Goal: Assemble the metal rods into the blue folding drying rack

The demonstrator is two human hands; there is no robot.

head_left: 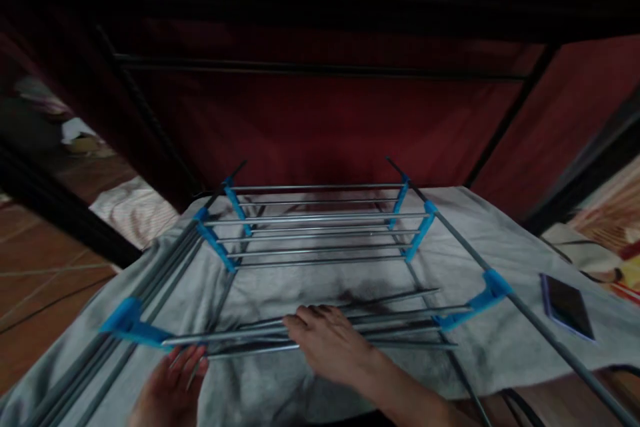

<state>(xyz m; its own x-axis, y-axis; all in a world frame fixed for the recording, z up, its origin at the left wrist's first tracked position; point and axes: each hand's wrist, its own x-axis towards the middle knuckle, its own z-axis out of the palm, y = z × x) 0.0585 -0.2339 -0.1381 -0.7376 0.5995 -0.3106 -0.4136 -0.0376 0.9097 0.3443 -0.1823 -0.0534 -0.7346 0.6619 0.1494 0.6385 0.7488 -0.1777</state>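
Note:
A rack of grey metal tubes (pixel 320 217) with blue plastic connectors (pixel 217 247) lies over a pale cloth. My right hand (pixel 333 340) is wrapped round a metal tube (pixel 400 315) in the nearest row, its palm down. Several other tubes (pixel 415 345) lie close under and beside that hand, some with loose ends at the right. At the lower left, my left hand (pixel 175 380) is turned up with curled fingers, the tips against the near left blue connector (pixel 143 325). One tube end rests over that connector; whether it is seated cannot be made out.
The pale cloth (pixel 295 390) lies beneath the rack. To the right is a phone (pixel 567 305) on the cloth. A dark frame with red panels (pixel 320 120) stands behind. Tiled floor (pixel 55 260) shows at left, and a dark cable (pixel 523 407) at the lower right.

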